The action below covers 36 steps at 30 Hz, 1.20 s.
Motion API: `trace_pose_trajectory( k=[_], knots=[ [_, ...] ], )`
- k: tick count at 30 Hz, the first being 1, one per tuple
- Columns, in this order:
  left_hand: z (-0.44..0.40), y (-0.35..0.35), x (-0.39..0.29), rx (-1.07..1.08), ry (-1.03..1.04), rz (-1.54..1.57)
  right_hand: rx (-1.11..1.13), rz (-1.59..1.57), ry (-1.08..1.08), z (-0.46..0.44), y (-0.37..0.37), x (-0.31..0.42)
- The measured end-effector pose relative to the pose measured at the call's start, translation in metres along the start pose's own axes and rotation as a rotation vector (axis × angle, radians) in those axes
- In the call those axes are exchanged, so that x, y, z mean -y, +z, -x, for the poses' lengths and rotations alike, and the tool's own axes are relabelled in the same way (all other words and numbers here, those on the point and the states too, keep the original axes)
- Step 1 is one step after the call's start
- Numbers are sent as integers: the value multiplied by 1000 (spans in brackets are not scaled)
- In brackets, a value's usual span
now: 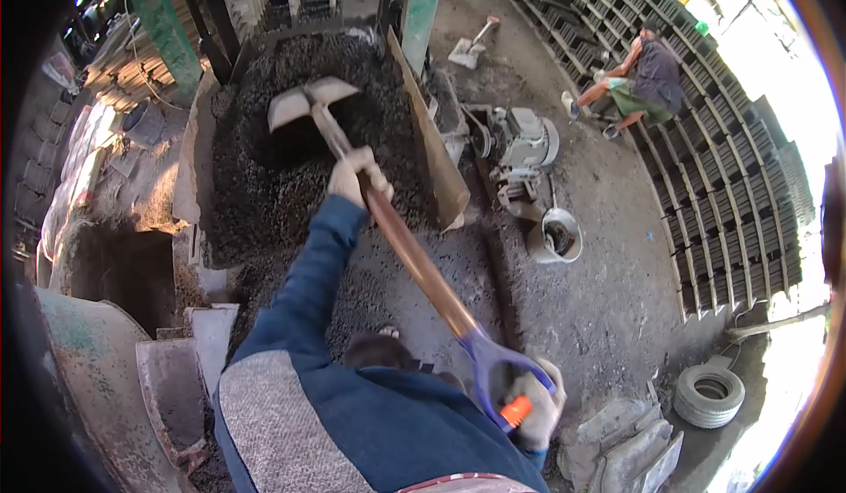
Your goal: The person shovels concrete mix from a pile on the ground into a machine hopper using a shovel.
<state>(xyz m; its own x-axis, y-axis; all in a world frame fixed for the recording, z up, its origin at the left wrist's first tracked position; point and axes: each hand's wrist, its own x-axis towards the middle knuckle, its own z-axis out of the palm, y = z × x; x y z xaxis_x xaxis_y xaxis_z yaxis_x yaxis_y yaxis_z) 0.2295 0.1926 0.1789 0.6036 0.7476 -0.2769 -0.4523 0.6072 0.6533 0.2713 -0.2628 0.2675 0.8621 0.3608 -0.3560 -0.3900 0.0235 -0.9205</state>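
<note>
A long shovel [414, 259] with a brown shaft and a blue-purple D-handle slants across the view. My left hand [359, 177], in a pale glove, is wrapped round the shaft just below the metal blade. At the other end my right hand [539, 405], gloved too, is closed on the D-handle grip, where a bit of orange shows. The blade [308, 101] is over dark, crumbly wet mix [256, 202] in a walled bin; whether it touches the mix is hard to tell. A dark hollow lies below the blade.
A motor [524, 139] and a white bucket [555, 236] stand right of the bin wall [427, 140]. A person [643, 79] sits by racks of dark blocks [731, 193]. Another shovel [471, 45] lies behind. A tyre [708, 396] rests at lower right; an open pit [132, 273] is left.
</note>
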Motion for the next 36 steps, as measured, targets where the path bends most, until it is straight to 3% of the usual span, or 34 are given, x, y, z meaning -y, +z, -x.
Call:
trace_pose_trajectory(
  k=[2,4,6,11,13,16,22,26,28,33,35,36],
  knots=[
    [37,12,24,136,-179,275,-38,3,-109,-5,-59,-11],
    [75,21,56,218,-324,387,-237,67,-67,0,-95,-17],
    [103,25,85,274,-381,394,-334,184,-74,-11,-163,-68],
    [173,37,131,359,-484,367,-323,126,93,34,-268,-124],
    [203,44,154,390,-538,357,-433,163,138,66,-263,-103],
    [253,56,193,403,-622,343,-509,207,123,107,-325,-110],
    [331,60,257,407,-841,400,-488,314,100,197,-424,-88],
    [326,51,250,270,-886,463,-541,312,144,211,-405,-87],
    [299,55,217,120,-803,342,-560,278,159,204,-378,-99],
    [183,11,166,198,-636,175,-480,40,142,146,-277,-145],
    [125,-8,140,211,-575,116,-350,-263,215,110,-206,-139],
    [98,-13,122,226,-544,112,-321,-249,208,92,-163,-125]
  ],
)
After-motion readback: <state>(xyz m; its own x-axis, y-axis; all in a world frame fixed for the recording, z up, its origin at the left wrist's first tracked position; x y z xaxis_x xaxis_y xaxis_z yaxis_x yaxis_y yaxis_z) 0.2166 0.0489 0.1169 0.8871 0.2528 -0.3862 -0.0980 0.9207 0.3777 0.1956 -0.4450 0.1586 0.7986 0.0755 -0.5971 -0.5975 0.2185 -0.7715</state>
